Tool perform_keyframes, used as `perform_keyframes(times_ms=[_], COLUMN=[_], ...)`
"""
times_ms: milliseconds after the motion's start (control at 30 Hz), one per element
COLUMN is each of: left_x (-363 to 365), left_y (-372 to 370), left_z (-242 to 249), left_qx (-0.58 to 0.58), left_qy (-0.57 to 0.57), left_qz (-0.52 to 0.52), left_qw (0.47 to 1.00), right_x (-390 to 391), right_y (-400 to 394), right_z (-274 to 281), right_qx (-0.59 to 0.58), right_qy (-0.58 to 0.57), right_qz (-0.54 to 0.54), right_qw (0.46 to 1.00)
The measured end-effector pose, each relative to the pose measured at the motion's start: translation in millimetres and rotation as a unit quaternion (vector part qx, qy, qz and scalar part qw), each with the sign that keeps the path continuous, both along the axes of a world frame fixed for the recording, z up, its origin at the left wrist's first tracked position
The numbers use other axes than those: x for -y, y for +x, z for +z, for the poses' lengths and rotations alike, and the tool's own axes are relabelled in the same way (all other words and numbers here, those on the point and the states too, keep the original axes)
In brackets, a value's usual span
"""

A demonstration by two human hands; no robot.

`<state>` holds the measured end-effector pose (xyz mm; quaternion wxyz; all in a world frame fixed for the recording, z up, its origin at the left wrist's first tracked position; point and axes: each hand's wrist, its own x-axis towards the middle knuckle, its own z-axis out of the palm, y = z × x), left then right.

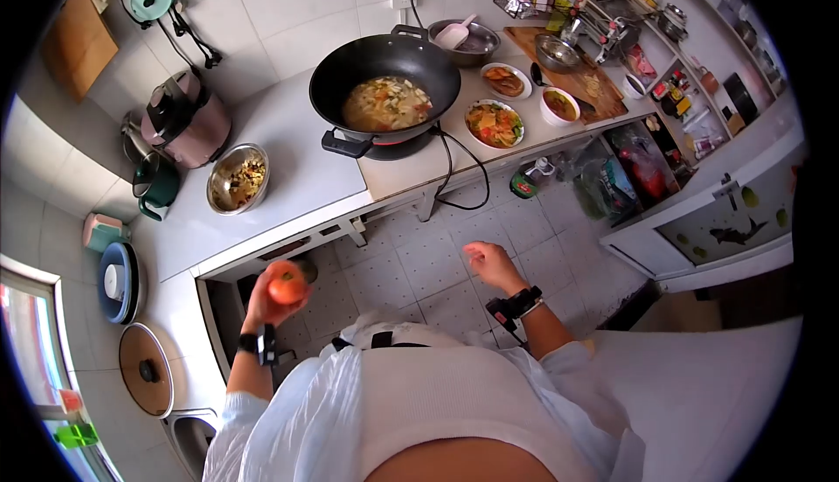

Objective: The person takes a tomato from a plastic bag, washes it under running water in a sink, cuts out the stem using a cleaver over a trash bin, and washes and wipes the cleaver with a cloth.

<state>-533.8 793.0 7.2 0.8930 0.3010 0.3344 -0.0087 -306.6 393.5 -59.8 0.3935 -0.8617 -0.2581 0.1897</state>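
Note:
My left hand (269, 297) holds a round tomato (287, 283), out over the floor in front of the lower counter. My right hand (489, 263) hovers over the tiled floor with its fingers loosely curled; whether anything is between them is too small to tell. Both wrists wear black straps. Beyond my hands, a large black wok (384, 89) with soup and chopped pieces stands on a round cooker. A metal bowl (239, 179) of mixed food sits on the counter above my left hand.
Filled plates (495, 124) and a white bowl (560, 107) stand right of the wok. A black cable (486, 187) hangs over the counter edge (297, 229). At left are a pressure cooker (185, 119), green mug (156, 181) and glass lid (147, 370). An open cabinet door (708, 228) juts out at right.

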Motion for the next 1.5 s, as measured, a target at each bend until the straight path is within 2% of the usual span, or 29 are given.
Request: perform_keyframes(times_ms=[33,67,133,233,333,367,400,533,633,700,767,833,900,933,967,1067,1100,1133,1200,1267,1333,1400,1433,1467,1500], left_x=[2.0,-0.9,-4.6,1.5,6.1,0.9,4.9,5.2,11.2,16.7,24.5,35.5,46.3,52.0,60.2,99.5,111.1,120.4,138.4,155.2,167.7,182.5,190.8,188.9,204.5], left_y=[20.8,42.1,84.0,134.0,166.0,173.3,179.0,193.9,198.7,199.8,193.8,188.7,180.3,177.4,175.4,189.6,192.2,192.7,197.3,207.4,208.9,207.7,207.4,192.5,206.1], left_z=[0.1,-9.9,-36.3,-53.1,-59.0,-75.2,-75.3,-85.9,-81.5,-80.7,-90.6,-88.0,-89.8,-90.7,-91.5,-64.2,-63.6,-63.2,-55.3,-45.1,-38.7,-28.0,-22.4,-34.4,-13.9], left_qx=[0.000,-0.004,0.062,0.018,0.058,0.080,0.053,0.016,0.002,0.005,0.014,-0.029,-0.040,-0.038,-0.066,-0.148,-0.137,-0.140,-0.127,-0.124,-0.115,-0.088,-0.062,-0.016,-0.052], left_qy=[0.037,0.037,0.135,0.105,0.076,0.063,0.049,0.011,0.020,0.021,0.007,-0.025,-0.025,-0.025,-0.019,-0.039,-0.044,-0.039,-0.062,-0.044,-0.021,-0.006,-0.011,0.000,-0.003], left_qz=[-0.058,-0.053,-0.163,-0.152,-0.153,-0.170,-0.141,-0.123,-0.114,-0.096,-0.050,0.020,0.060,0.075,0.115,0.294,0.360,0.366,0.451,0.483,0.516,0.509,0.508,0.482,0.512], left_qw=[0.998,0.998,0.975,0.983,0.984,0.980,0.987,0.992,0.993,0.995,0.999,0.999,0.997,0.996,0.991,0.943,0.922,0.919,0.881,0.865,0.848,0.856,0.859,0.876,0.858], right_x=[-1.4,-3.6,-6.1,0.4,21.1,32.9,42.8,84.7,116.9,145.4,177.8,208.6,241.2,255.1,267.0,285.1,283.8,282.2,280.3,279.1,270.4,271.8,277.1,279.9,277.4], right_y=[8.4,18.0,38.4,70.1,101.5,114.7,129.8,184.2,225.1,259.1,298.1,346.4,395.1,419.8,445.6,516.2,535.3,547.4,576.6,603.6,608.8,625.6,636.7,642.7,642.8], right_z=[-2.3,-3.9,-3.8,7.0,21.5,26.3,30.3,30.6,15.8,0.5,-13.2,-30.1,-48.7,-56.4,-64.6,-70.1,-58.6,-56.5,-50.8,-48.6,-34.7,-41.5,-54.6,-57.2,-47.0], right_qx=[-0.004,-0.014,-0.023,-0.032,-0.056,-0.042,-0.027,-0.042,-0.007,0.013,0.029,0.048,0.001,0.001,0.075,0.225,0.197,0.241,0.212,0.192,0.186,0.170,0.178,0.186,0.191], right_qy=[0.001,0.018,0.032,0.025,0.015,0.001,-0.011,-0.057,-0.025,-0.067,-0.079,-0.088,-0.097,-0.100,-0.130,-0.154,-0.182,-0.163,-0.187,-0.190,-0.264,-0.285,-0.244,-0.248,-0.273], right_qz=[0.005,0.008,0.017,0.036,0.003,0.005,0.011,-0.052,-0.073,-0.161,-0.186,-0.201,-0.301,-0.292,-0.297,-0.303,-0.307,-0.310,-0.314,-0.258,-0.185,-0.116,-0.078,-0.048,-0.012], right_qw=[1.000,1.000,0.999,0.999,0.998,0.999,1.000,0.996,0.997,0.984,0.979,0.974,0.949,0.951,0.943,0.913,0.913,0.905,0.906,0.928,0.928,0.936,0.950,0.949,0.943])
